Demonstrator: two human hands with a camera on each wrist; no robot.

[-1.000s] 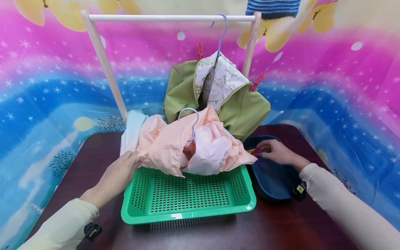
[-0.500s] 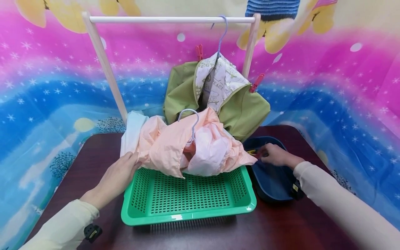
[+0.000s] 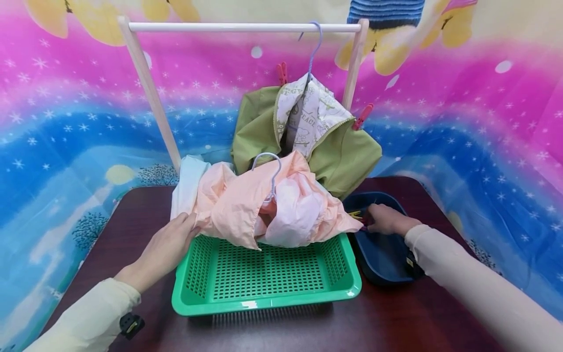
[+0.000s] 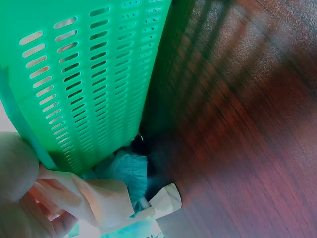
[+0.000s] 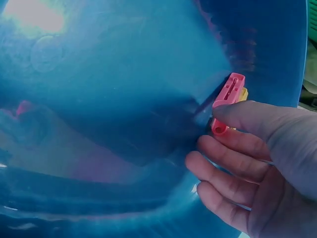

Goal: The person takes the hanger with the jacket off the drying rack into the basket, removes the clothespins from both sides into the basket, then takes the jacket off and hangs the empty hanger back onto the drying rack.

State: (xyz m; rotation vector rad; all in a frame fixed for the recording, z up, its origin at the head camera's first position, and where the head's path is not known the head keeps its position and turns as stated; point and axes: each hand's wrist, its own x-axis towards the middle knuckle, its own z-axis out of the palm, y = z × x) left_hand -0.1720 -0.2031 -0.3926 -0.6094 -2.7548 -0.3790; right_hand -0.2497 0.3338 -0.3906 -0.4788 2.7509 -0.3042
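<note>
The right hand (image 3: pixel 384 219) reaches into the dark blue tray (image 3: pixel 387 264) at the right of the green basket (image 3: pixel 268 288). In the right wrist view its thumb and forefinger pinch the lower end of a pink clothespin (image 5: pixel 227 103), while the other fingers (image 5: pixel 225 166) hang loosely curled below it. A yellow clothespin (image 5: pixel 242 94) lies just behind the pink one, touching it, at the tray's far wall. Both pins sit at the end of the tray nearest the basket (in the head view only a sliver of yellow and red shows past the fingertips).

The left hand (image 3: pixel 164 249) rests at the basket's left rim, its fingers closed on the edge of the peach jacket (image 3: pixel 233 205). The left wrist view shows the fingers (image 4: pixel 49 208) gripping a fold of that pale cloth just beside the slotted green wall, with the dark wooden table (image 4: pixel 247 148) beneath.

The peach jacket lies heaped over the basket's back half, a pale hanger (image 3: pixel 269 171) poking up out of it. A light blue garment (image 3: pixel 186 181) lies under its left side. Behind, an olive green jacket (image 3: pixel 343 151) with printed lining hangs from a blue hanger (image 3: pixel 313 44) on the white rail (image 3: pixel 220 27) of a wooden rack, with red clothespins (image 3: pixel 361 116) clipped at its shoulders.
</note>
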